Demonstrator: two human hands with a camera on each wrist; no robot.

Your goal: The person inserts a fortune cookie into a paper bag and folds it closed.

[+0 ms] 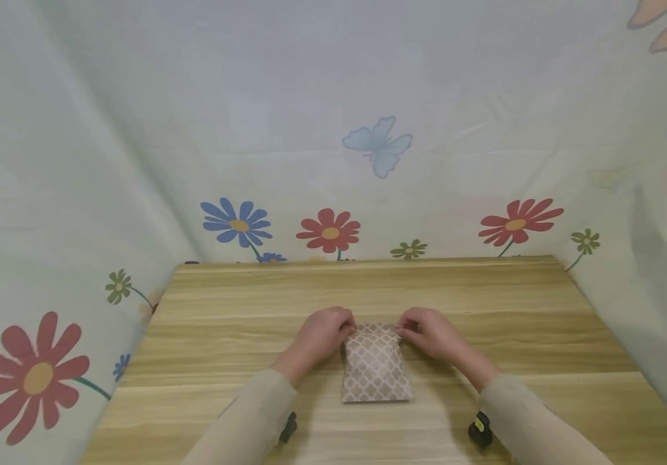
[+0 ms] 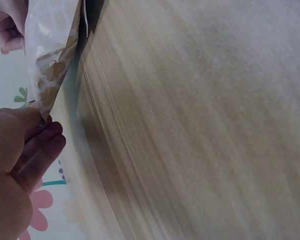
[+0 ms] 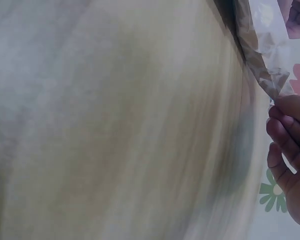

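A small beige paper bag (image 1: 377, 368) with a white lattice pattern is in the middle of the head view, its wide end toward the person. My left hand (image 1: 326, 330) pinches its far left corner between thumb and fingers. At the far right corner, my right hand (image 1: 431, 332) pinches in the same way. In the left wrist view the bag's creased corner (image 2: 49, 75) tapers into the left thumb and fingertips. The right wrist view shows the crumpled opposite corner (image 3: 270, 65) between the right thumb and forefinger. What the bag contains is hidden.
A wood-grain table (image 1: 240, 297) lies under the hands. Behind and beside it hangs a pale cloth (image 1: 287, 97) printed with flowers and a butterfly. Dark devices, one (image 1: 481, 429) under the right wrist and another (image 1: 288, 427) under the left, are strapped near the sleeves.
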